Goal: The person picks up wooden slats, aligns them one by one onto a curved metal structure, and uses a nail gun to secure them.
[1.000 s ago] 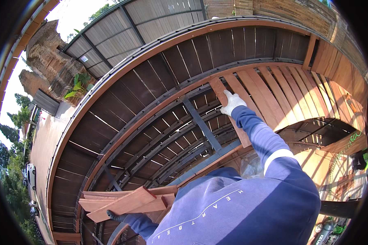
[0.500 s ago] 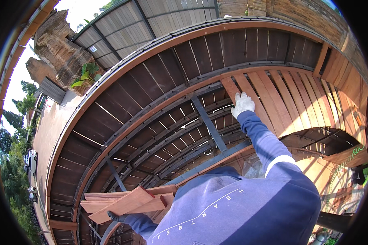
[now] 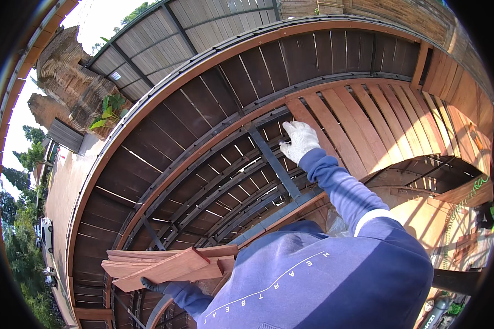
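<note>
My left hand [image 3: 155, 285], in a dark glove, grips the lower edge of a fanned stack of reddish wooden boards [image 3: 170, 270] at the lower left. Most of its fingers are hidden beneath the wood. My right hand [image 3: 301, 141], in a white knitted glove, reaches out over the dark metal frame [image 3: 273, 164]. Its thumb and fingers are apart, and nothing I can make out is held. Beside it lies the leftmost plank [image 3: 308, 118] of a row of wooden slats [image 3: 362, 129] spaced along the curved frame.
A curved wooden-edged ledge [image 3: 203, 90] with dark boards sweeps across the far side. Gaps in the metal frame open onto lower curved tiers [image 3: 236, 189]. A slatted fence [image 3: 164, 44] stands behind. Tools and a green hose [image 3: 466, 192] lie at the right.
My right hand has come off the leftmost plank and moved left and slightly nearer, over the open frame. The left hand still holds the boards, and the whole view has shifted a little.
</note>
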Available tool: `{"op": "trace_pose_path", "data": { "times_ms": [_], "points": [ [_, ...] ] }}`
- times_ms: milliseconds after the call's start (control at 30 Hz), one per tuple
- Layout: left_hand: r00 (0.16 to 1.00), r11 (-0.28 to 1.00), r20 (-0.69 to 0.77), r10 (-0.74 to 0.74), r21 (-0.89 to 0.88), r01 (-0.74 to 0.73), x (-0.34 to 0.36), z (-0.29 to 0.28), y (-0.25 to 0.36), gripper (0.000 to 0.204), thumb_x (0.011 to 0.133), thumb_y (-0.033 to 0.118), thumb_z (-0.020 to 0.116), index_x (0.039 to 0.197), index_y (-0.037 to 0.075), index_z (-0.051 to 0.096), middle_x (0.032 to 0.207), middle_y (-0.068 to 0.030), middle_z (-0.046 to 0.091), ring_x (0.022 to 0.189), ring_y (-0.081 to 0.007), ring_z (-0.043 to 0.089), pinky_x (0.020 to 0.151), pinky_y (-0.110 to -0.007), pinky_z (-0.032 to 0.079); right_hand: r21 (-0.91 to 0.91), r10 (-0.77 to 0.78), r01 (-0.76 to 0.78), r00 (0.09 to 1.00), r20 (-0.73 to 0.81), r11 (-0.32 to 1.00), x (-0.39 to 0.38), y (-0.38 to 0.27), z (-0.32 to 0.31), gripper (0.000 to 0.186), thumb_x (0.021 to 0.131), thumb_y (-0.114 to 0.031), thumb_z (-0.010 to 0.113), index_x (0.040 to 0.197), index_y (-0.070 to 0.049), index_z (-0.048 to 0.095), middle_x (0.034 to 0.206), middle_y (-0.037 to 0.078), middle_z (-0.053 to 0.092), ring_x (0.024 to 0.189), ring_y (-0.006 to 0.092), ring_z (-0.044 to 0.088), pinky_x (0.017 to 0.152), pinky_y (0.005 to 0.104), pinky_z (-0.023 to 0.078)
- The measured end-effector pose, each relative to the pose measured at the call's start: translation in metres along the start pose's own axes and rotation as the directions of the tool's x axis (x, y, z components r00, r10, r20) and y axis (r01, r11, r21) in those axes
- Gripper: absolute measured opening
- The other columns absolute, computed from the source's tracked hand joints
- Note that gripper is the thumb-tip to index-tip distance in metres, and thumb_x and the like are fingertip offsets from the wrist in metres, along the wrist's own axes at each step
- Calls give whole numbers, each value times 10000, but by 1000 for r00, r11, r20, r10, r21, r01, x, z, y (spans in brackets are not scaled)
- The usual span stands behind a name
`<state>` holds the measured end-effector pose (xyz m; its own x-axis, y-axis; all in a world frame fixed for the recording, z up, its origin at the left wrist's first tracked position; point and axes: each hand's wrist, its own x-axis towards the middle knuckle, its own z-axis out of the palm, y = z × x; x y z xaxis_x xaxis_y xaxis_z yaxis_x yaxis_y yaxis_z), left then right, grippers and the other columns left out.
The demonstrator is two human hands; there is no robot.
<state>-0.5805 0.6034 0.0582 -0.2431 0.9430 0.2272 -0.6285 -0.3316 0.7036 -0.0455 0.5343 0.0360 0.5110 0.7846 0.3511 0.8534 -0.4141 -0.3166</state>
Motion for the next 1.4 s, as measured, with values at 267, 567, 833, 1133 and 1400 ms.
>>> {"op": "trace_pose_path", "data": {
  "times_ms": [267, 567, 833, 1133, 1400],
  "points": [
    [933, 964, 331, -139, -170, 204, 30, 71, -28, 885, 785, 557, 573, 1467, 63, 300, 1387, -232, 456, 1235, -392, 495, 1010, -519, 445, 747, -856, -660, 339, 391, 79, -62, -202, -26, 591, 832, 5, 503, 1417, -50, 436, 1295, 105, 568, 1120, 203, 541, 984, 313, 431],
    [790, 899, 581, -197, -214, 382, 24, 136, -45, 886, 782, 552, 580, 1466, 64, 301, 1388, -230, 455, 1238, -390, 492, 1009, -517, 447, 878, -722, -456, 558, 410, 146, -89, -217, -32, 767, 789, -193, 713, 1459, -50, 369, 1379, 153, 506, 1264, 235, 482, 1067, 334, 368],
    [808, 804, 497, -318, -310, 507, 32, 111, -52, 936, 736, 535, 617, 1462, 53, 275, 1342, -258, 475, 1236, -426, 497, 958, -631, 448, 746, -533, -560, 780, 328, -361, -90, -149, -59, 813, 626, -15, 769, 1366, -26, 433, 1186, 186, 623, 1073, 325, 628, 954, 460, 514],
    [843, 828, 462, -275, -333, 452, 39, 90, -60, 929, 761, 581, 570, 1482, 88, 254, 1336, -236, 491, 1215, -386, 527, 925, -572, 504, 927, -152, -373, 919, 365, -31, -117, -66, -72, 516, 652, 18, 584, 1167, 12, 627, 1113, 127, 669, 1042, 220, 631, 871, 309, 494],
    [841, 861, 459, -287, -262, 437, 48, 75, -69, 950, 763, 582, 565, 1506, 110, 207, 1386, -243, 444, 1262, -401, 480, 966, -583, 469, 866, 37, -233, 960, 277, -443, -123, -81, -106, 632, 614, 48, 568, 1243, 48, 510, 1015, 194, 652, 913, 303, 662, 829, 379, 551]
  ]
}}
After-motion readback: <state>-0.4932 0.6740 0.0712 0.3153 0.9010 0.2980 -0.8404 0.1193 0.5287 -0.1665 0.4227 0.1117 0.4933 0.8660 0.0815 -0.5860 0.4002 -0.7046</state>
